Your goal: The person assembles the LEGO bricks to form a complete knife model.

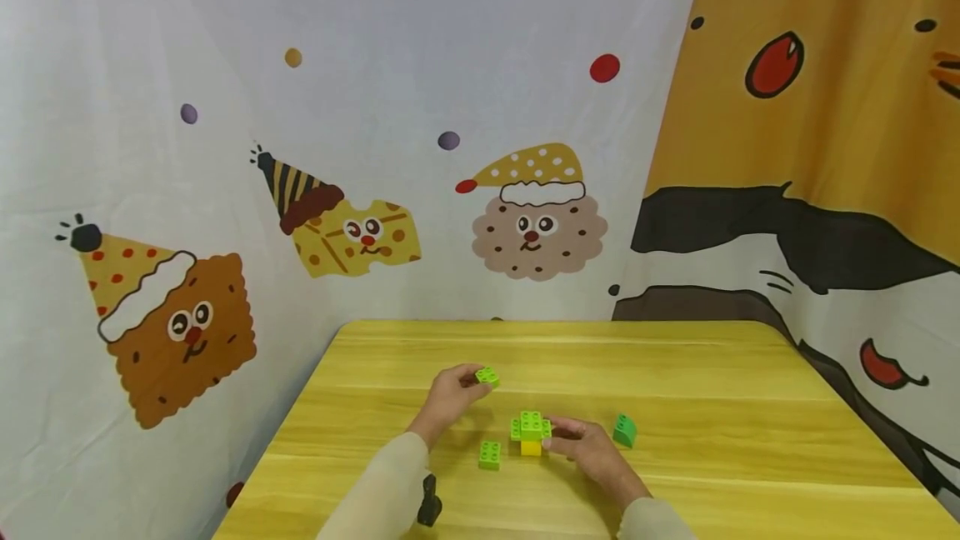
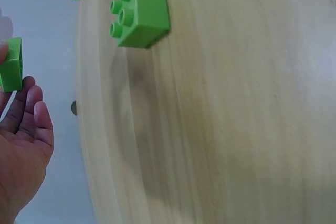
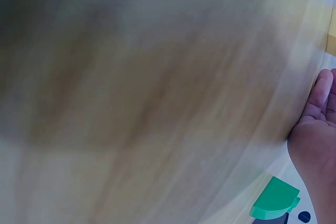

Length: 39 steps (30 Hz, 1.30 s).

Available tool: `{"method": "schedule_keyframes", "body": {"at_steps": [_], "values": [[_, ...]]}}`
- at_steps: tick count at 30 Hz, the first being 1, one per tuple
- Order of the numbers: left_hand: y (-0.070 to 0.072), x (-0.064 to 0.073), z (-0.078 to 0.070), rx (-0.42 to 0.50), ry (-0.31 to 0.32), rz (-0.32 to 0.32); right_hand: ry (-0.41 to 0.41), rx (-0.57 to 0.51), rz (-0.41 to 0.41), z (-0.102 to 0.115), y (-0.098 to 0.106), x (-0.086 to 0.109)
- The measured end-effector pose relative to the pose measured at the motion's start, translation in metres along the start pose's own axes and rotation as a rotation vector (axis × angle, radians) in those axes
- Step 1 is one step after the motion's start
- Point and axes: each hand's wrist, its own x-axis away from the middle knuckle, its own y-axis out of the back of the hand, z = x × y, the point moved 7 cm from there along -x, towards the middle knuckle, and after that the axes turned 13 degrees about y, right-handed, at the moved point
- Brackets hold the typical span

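Note:
Pinched between the thumb and fingers of my left hand (image 1: 448, 397) is a light green toy brick (image 1: 487, 377), held up over the table; the left wrist view shows it side-on. My right hand (image 1: 592, 450) grips the right side of a small brick build (image 1: 531, 422), thumb in front and fingers behind. Light green bricks form the top of that build, over a yellow brick (image 1: 531, 447). A loose light green brick (image 2: 144, 11) stands studs up, left of the build and nearer to me in the head view.
A darker green brick with a curved side (image 1: 624, 431) lies right of my right hand, and shows low in the right wrist view. The wood-grain table (image 1: 720, 407) meets a cartoon-print cloth (image 1: 420, 107) behind it. A black strap piece (image 1: 429, 500) sits by my left sleeve.

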Motion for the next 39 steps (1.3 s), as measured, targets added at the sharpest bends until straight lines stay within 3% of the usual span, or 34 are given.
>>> {"method": "schedule_keyframes", "body": {"at_steps": [7, 21, 33, 39], "values": [[-0.008, 0.004, -0.013, -0.012, -0.005, 0.02, -0.01, 0.04, -0.008, 0.004, 0.001, 0.001], [-0.023, 0.004, -0.03, -0.009, -0.044, 0.033, 0.009, -0.004, -0.003, 0.002, -0.001, 0.001], [-0.031, 0.01, -0.035, -0.04, -0.054, 0.067, -0.001, 0.026, -0.01, 0.006, -0.001, 0.003], [-0.032, 0.012, -0.035, -0.045, -0.017, 0.076, -0.015, 0.03, -0.004, 0.006, 0.0, 0.003]]}}
